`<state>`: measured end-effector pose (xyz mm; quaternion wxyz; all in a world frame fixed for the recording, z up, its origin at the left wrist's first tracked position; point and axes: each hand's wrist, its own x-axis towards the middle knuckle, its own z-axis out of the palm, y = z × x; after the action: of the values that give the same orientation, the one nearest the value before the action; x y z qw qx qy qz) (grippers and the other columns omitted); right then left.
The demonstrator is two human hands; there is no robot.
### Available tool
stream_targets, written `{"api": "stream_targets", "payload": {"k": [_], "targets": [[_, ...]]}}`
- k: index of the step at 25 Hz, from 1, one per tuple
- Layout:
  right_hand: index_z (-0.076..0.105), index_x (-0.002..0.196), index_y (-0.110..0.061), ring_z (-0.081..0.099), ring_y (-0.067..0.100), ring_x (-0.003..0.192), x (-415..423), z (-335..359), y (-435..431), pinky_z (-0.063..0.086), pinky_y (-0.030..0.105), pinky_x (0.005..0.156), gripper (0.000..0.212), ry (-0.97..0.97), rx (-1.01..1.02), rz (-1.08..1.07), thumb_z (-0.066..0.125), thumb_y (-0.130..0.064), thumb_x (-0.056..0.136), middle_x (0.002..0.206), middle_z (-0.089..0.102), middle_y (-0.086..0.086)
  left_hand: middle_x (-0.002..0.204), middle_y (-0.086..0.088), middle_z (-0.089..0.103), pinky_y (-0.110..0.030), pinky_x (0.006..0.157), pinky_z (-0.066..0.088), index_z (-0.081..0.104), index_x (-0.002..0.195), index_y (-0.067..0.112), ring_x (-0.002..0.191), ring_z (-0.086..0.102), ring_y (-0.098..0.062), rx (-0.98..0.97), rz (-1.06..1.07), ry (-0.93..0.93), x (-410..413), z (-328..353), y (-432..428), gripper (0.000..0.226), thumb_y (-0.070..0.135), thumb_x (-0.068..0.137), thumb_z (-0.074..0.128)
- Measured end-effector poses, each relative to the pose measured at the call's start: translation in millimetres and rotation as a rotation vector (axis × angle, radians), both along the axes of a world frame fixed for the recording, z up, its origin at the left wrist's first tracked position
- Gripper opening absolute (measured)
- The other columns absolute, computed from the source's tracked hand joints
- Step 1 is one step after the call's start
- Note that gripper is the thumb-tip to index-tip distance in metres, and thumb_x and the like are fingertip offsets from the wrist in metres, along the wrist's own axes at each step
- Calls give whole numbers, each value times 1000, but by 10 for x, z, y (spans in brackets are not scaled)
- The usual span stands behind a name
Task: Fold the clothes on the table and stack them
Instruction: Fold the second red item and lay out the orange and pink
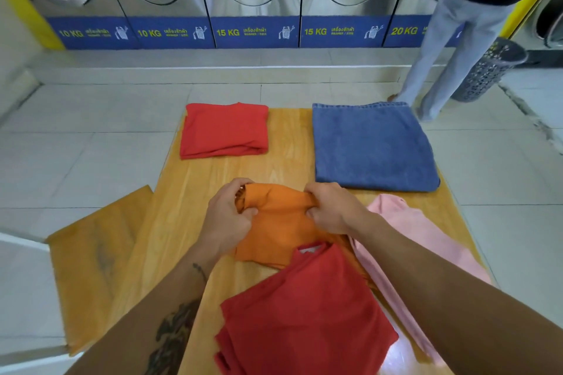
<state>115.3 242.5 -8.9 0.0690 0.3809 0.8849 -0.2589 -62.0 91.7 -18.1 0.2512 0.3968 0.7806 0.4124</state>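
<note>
Crumpled orange cotton shirt [275, 222], long axis running away from the person: far edge pinched between left hand [227, 216] and right hand [333, 207], both grips closed.

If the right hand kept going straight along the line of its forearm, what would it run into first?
The right hand points up-left across the orange garment that it grips. Beyond that lies bare wooden table, then probably the folded red shirt at the far left, though depth is hard to judge.
</note>
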Motion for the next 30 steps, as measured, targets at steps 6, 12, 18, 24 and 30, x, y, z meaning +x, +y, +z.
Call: {"api": "stream_targets", "payload": {"k": [6,12,18,24,30], "targets": [[46,139,-22,48,30,121,-243,-230,9,42,42,99,61,-275,114,61,60,-30,79,132,52,6,124,4,50,-32,92,42,46,134,32,116,51,-20,-185,4,19,-395,-245,-172,54,17,87,67],[42,144,-15,46,32,127,-113,-188,-147,39,39,105,67,-148,84,-21,61,-26,81,136,51,10,150,-1,30,-43,113,31,10,155,26,137,33,-25,-377,-90,148,-399,-386,-213,80,35,91,58],[46,143,-10,45,30,134,183,-66,-463,34,35,113,61,88,18,-190,62,-17,85,145,48,13,147,-5,35,-44,114,31,28,149,18,135,33,-26,-182,-31,294,-227,-273,-323,65,29,91,55],[46,141,-13,47,31,131,672,-72,-944,36,41,111,57,49,101,-170,57,-24,87,141,51,13,133,1,47,-40,108,36,48,136,20,126,43,-23,-148,-126,325,401,-216,-1060,47,27,90,56],[23,153,-16,26,27,148,881,-195,-1252,25,40,120,95,-70,-44,-208,63,-46,73,163,21,11,145,-5,39,-45,110,33,30,149,19,131,38,-29,-498,-201,282,912,-248,-1438,84,63,82,56]]}}
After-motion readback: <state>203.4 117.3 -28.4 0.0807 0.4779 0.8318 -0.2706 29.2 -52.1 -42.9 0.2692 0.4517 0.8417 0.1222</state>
